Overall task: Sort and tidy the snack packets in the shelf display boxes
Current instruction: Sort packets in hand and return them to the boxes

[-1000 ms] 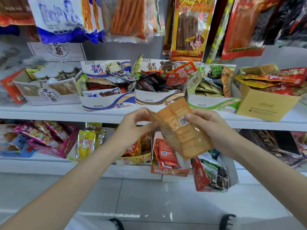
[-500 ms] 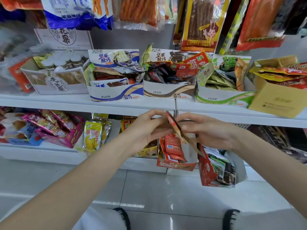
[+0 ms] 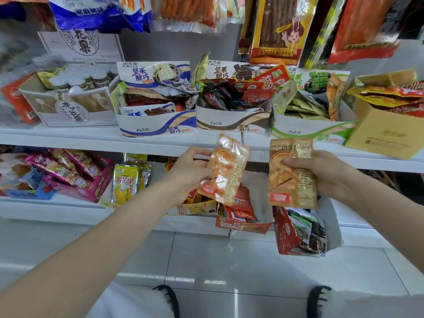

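Two orange snack packets held apart below the upper shelf's front edge.

The left hand [image 3: 188, 173] pinches one orange packet [image 3: 226, 169], tilted; the right hand [image 3: 325, 173] grips the other orange packet [image 3: 290, 173] upright, thumb across its front, before the upper shelf [image 3: 91, 140].

Hanging snack bags [image 3: 277, 31] are cut off by the top edge. The far-left end of the upper shelf [image 3: 68, 138] is blurred. Left-hand fingers [image 3: 202, 174] lie partly hidden behind an orange packet [image 3: 226, 168]; packet print is unreadable.
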`<control>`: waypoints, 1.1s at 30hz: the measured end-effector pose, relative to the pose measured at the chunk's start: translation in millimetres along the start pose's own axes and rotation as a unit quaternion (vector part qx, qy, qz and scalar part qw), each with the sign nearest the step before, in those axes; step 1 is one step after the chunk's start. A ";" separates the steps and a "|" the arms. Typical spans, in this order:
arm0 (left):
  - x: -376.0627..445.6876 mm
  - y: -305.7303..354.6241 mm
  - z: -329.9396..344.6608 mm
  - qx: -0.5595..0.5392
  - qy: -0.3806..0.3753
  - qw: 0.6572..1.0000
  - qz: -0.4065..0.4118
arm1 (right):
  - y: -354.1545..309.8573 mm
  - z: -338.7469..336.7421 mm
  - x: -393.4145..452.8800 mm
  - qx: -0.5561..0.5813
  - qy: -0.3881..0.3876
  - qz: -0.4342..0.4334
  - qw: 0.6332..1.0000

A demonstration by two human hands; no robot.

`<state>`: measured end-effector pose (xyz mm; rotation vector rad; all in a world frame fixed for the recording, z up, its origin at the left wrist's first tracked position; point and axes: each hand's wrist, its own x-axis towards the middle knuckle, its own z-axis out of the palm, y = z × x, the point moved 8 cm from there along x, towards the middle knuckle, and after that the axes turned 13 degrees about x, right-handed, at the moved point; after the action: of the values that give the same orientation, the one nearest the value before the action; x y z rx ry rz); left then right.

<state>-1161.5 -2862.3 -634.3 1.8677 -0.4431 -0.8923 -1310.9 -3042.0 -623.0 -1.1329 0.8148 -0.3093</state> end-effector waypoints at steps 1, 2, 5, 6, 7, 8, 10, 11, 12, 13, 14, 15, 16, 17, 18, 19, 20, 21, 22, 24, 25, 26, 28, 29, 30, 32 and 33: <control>1.6 1.2 4.8 0.022 -0.007 1.000 0.006 | 4.3 -4.2 -1.2 -0.002 -0.004 0.017 1.000; 2.4 3.5 12.8 0.033 -0.023 0.999 0.014 | 7.6 -6.2 -3.0 0.002 -0.013 0.028 1.000; 1.8 16.2 45.6 0.034 -0.087 0.995 0.040 | 11.4 -6.1 -7.9 0.027 -0.056 0.040 0.997; 2.0 20.9 56.0 0.038 -0.105 0.992 0.051 | 10.7 -8.1 -8.6 0.027 -0.059 0.038 0.997; 1.3 25.1 65.8 0.041 -0.123 0.990 0.062 | 9.4 -11.3 -9.2 0.024 -0.056 0.031 0.998; 1.0 27.9 74.4 0.042 -0.141 0.987 0.070 | 7.6 -13.8 -9.5 0.026 -0.053 0.023 0.998; 2.1 28.6 90.2 0.039 -0.174 0.981 0.077 | 3.2 -18.0 -8.3 0.045 -0.045 -0.004 0.998; 3.3 26.7 96.5 0.044 -0.187 0.978 0.081 | 0.9 -21.1 -7.9 0.045 -0.034 -0.024 0.998; 5.5 24.2 100.5 0.071 -0.191 0.975 0.093 | -1.5 -25.8 -6.6 0.030 -0.015 -0.051 0.998; 9.7 20.5 101.6 0.129 -0.185 0.967 0.119 | -5.4 -31.5 -6.6 -0.023 0.009 -0.088 0.996; 14.3 15.6 99.5 0.207 -0.170 0.952 0.149 | -11.0 -36.5 -7.3 -0.117 0.031 -0.134 0.984; 20.9 8.8 95.3 0.288 -0.150 0.929 0.177 | -15.2 -38.6 -6.6 -0.224 0.037 -0.179 0.957; 27.4 0.5 90.4 0.371 -0.133 0.898 0.196 | -16.6 -38.1 -5.0 -0.319 0.030 -0.210 0.924; 35.2 -10.2 87.0 0.460 -0.120 0.854 0.211 | -14.2 -38.1 -2.4 -0.390 0.019 -0.223 0.893; 42.5 -20.6 86.3 0.554 -0.112 0.792 0.230 | -11.4 -38.8 0.6 -0.431 0.012 -0.228 0.873; 49.5 -30.6 87.9 0.634 -0.110 0.724 0.248 | -10.2 -39.7 4.2 -0.455 0.009 -0.232 0.860; 57.2 -40.8 91.7 0.686 -0.114 0.669 0.262 | -9.9 -40.7 8.5 -0.467 0.010 -0.232 0.853; 65.2 -49.4 96.7 0.717 -0.122 0.630 0.271 | -9.5 -41.5 13.1 -0.470 0.010 -0.229 0.852; 72.6 -56.1 100.9 0.736 -0.126 0.605 0.276 | -7.9 -41.4 17.4 -0.470 0.006 -0.220 0.855; 85.7 -69.1 109.6 0.762 -0.137 0.566 0.283 | -4.0 -39.1 24.0 -0.468 -0.007 -0.207 0.859; 91.0 -76.0 114.2 0.775 -0.144 0.544 0.288 | -3.8 -38.1 25.9 -0.461 -0.012 -0.207 0.863; 95.3 -82.7 118.7 0.787 -0.152 0.521 0.293 | -5.1 -36.7 26.3 -0.451 -0.018 -0.208 0.868; 102.3 -93.9 125.1 0.802 -0.162 0.492 0.298 | -11.3 -32.8 23.6 -0.433 -0.037 -0.218 0.874; 105.6 -96.4 127.9 0.803 -0.163 0.486 0.303 | -16.0 -31.9 23.1 -0.424 -0.043 -0.225 0.876; 107.3 -98.1 130.1 0.800 -0.161 0.487 0.311 | -19.7 -31.6 23.7 -0.415 -0.048 -0.229 0.879; 107.6 -98.0 134.1 0.779 -0.146 0.512 0.330 | -22.9 -32.7 27.7 -0.408 -0.055 -0.233 0.881; 107.2 -95.7 134.5 0.762 -0.132 0.537 0.337 | -22.3 -33.4 31.3 -0.411 -0.058 -0.235 0.879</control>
<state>-1198.1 -2971.1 -794.2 2.4937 -2.5848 0.0204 -1309.5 -3092.8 -622.3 -2.1454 0.5485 -0.2928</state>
